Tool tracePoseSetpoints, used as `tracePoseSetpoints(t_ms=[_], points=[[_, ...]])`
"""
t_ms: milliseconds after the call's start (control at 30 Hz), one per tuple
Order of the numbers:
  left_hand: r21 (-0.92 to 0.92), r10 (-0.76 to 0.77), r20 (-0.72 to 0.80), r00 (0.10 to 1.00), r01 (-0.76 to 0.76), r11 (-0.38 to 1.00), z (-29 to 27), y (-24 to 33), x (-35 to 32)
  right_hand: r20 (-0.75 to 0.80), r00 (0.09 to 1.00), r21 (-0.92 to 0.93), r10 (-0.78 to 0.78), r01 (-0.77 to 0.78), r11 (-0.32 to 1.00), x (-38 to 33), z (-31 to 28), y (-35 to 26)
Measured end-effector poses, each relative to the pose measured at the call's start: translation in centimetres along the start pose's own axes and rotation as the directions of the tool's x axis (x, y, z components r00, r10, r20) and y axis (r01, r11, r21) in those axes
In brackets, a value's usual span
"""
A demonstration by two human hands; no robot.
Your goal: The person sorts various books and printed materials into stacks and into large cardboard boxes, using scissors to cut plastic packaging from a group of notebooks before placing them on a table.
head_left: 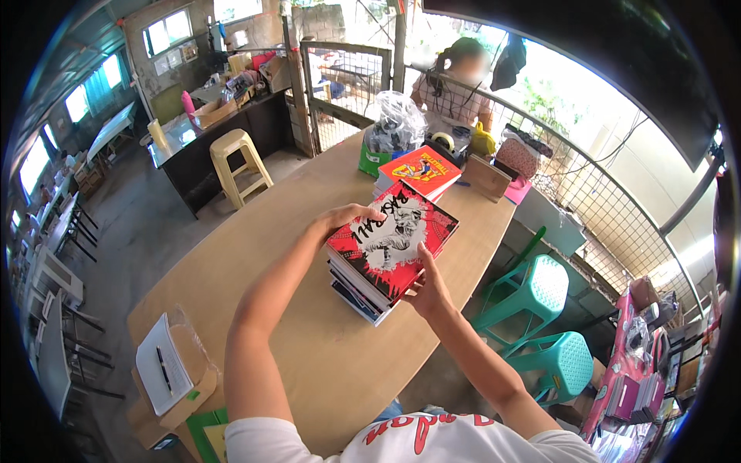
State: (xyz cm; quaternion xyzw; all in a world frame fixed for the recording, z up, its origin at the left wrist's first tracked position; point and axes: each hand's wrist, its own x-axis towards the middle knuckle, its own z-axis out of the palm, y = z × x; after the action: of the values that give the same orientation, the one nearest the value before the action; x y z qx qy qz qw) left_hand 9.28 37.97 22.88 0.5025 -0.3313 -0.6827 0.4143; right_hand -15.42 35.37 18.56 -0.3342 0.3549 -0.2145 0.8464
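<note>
A stack of books (359,274) stands on the wooden table (255,224) in front of me. Its top book has a red and black cover with a grey figure on a white splash. My left hand (351,216) holds the stack's far left side, with fingertips over the cover's edge. At the near right side, my right hand (429,287) grips the stack with the thumb on top; its other fingers are partly hidden underneath. Just beyond it sits a second stack, topped by a red book (423,171) with a yellow and blue design.
Behind the books are a green bag (373,161) with clear plastic, a tape roll (443,141) and a brown box (485,179). Paper with a pen (164,369) lies at the left. Teal stools (546,285) stand right; a person (455,89) is beyond the mesh.
</note>
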Motion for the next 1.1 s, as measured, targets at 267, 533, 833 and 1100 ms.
tracePoseSetpoints(t_ms=[267, 533, 833, 1100], points=[[0.233, 0.008, 0.043, 0.999, -0.018, 0.972, -7.2, -6.3, 4.3, -0.232, 0.945, -0.576, -0.23, 0.057, 0.815, 6.7, -3.4, 5.8], [0.095, -0.068, 0.032, 0.997, 0.065, 0.993, -10.9, -11.5, 5.5, -0.304, 0.952, 0.099, -0.035, 0.068, 0.993, 11.8, -8.8, 11.7], [-0.023, -0.069, -0.127, 0.989, 0.066, 0.998, -12.1, -14.6, 2.8, 0.056, 0.984, 0.604, -0.169, 0.101, 0.79, 13.4, -2.5, 11.5], [-0.095, -0.029, -0.208, 0.978, 0.01, 0.995, -11.8, -15.6, 2.8, -0.153, 0.956, 0.631, -0.251, 0.29, 0.72, 22.6, -1.9, 12.9]])
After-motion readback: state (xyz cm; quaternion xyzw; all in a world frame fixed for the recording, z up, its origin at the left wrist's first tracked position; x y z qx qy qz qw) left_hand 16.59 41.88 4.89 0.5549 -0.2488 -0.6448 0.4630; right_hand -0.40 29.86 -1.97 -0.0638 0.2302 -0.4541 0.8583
